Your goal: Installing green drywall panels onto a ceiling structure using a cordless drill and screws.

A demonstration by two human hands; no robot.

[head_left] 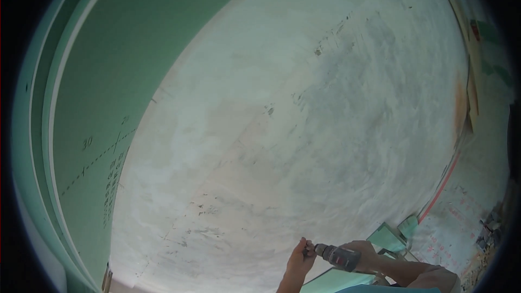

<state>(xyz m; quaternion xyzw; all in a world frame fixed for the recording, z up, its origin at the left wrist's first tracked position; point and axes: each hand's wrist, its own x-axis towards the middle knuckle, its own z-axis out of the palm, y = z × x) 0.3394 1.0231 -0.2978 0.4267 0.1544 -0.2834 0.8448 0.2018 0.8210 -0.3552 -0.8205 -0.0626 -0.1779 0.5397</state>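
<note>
A dark cordless drill (pixel 344 258) is in my right hand (pixel 366 254), at the lower edge of the view, with its chuck toward the left. My right fingers are wrapped round its grip, which is mostly hidden. My left hand (pixel 300 263) is held at the front of the chuck, fingers pinched together. Something small and dark shows between those fingers, too small to name. Both hands are in front of a large wall surface (pixel 228 130) with whitish, smeared patches.
Green plasterboard (pixel 130 38) with printed marks stands along the left. Cut green board pieces (pixel 386 239) lie beyond my right hand. A red strip (pixel 438 189) runs along the wall's foot at the right. Rubble (pixel 489 230) and wooden strips (pixel 471 59) are at the right edge.
</note>
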